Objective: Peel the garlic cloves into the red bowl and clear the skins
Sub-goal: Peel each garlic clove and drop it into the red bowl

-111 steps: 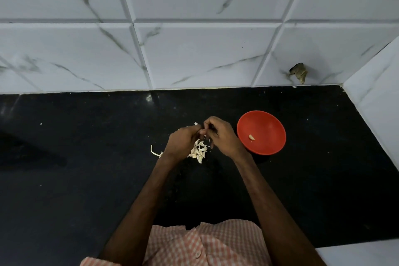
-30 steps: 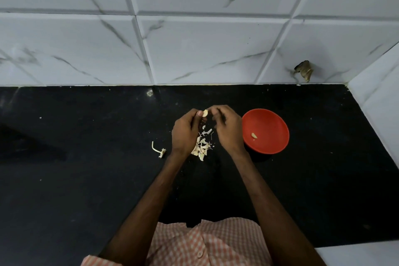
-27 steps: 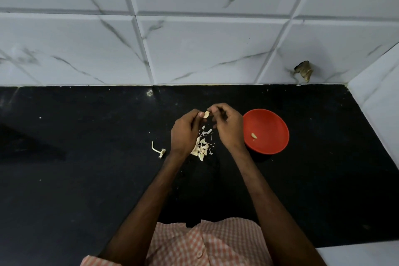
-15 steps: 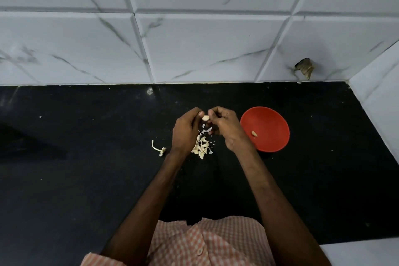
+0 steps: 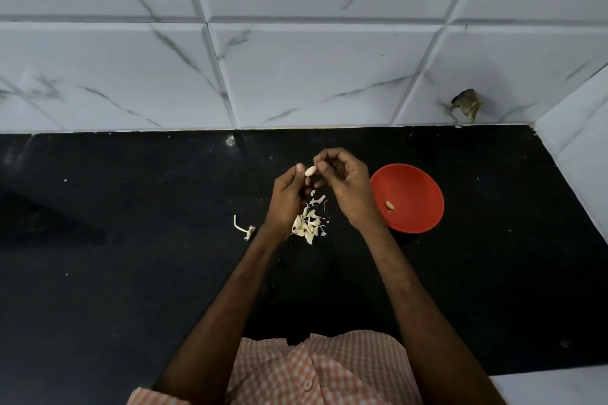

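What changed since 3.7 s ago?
Left hand and right hand rose off the skins toward the wall; the clove, hidden before, now shows pinched between them. Scraps now show beyond the skins. Bowl, its peeled clove and the stem stayed put.

Shirt [image 5: 329, 368]: checked cloth, pale orange and white, opening down the front.
Button [image 5: 307, 385]: small, round, pale, on the front strip.
Sleeve [image 5: 154, 399]: short, same check, at the lower left.
Left forearm [image 5: 230, 306], right forearm [image 5: 414, 306]: bare.
Left hand [image 5: 286, 197], right hand [image 5: 348, 187]: bare.
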Tool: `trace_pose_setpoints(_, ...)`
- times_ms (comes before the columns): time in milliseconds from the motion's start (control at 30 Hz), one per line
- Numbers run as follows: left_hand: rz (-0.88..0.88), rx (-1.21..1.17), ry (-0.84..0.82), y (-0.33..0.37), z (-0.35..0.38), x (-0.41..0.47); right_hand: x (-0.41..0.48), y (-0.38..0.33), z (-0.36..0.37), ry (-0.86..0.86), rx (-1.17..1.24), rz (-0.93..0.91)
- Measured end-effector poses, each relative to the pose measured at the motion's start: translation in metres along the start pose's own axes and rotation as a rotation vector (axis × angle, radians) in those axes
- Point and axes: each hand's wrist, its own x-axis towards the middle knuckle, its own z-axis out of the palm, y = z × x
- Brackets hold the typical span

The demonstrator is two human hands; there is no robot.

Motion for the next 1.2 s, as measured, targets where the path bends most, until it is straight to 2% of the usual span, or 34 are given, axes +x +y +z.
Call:
trace_pose_setpoints(167,-0.177,-0.117,-0.11,0.0058,0.0005,-0.0025,-0.0008,0.0009,-0.0042,-0.03,-0.061,-0.029)
trace_pose_setpoints(433,-0.361,-0.41,-0.26,0.0058,-0.0003,-0.0053,0.0058,-0.004,-0.0059,-0.124,-0.236,-0.107)
trace_pose_setpoints(633,-0.392,-0.435,-0.223,0.0043,0.0022,-0.0062,0.006,0.0001,0.0007,-0.096,-0.296,-0.174)
trace_pose_setpoints(867,-0.403,-0.498,-0.257,0.0067,0.0012,-0.0051,0.0035,-0.0047,-0.0002,-0.005,-0.17,-0.158)
trace_pose_setpoints(967,-0.395,-0.55,-0.288,0.0065,-0.0004,-0.0052,0.0045,-0.0065,-0.001,-0.048,-0.192,-0.178)
trace_pose_setpoints(1200,-0.415,-0.486,-0.301,0.0034,-0.0059,-0.0041,0.0052,-0.003,0.0012,-0.153,-0.217,-0.111)
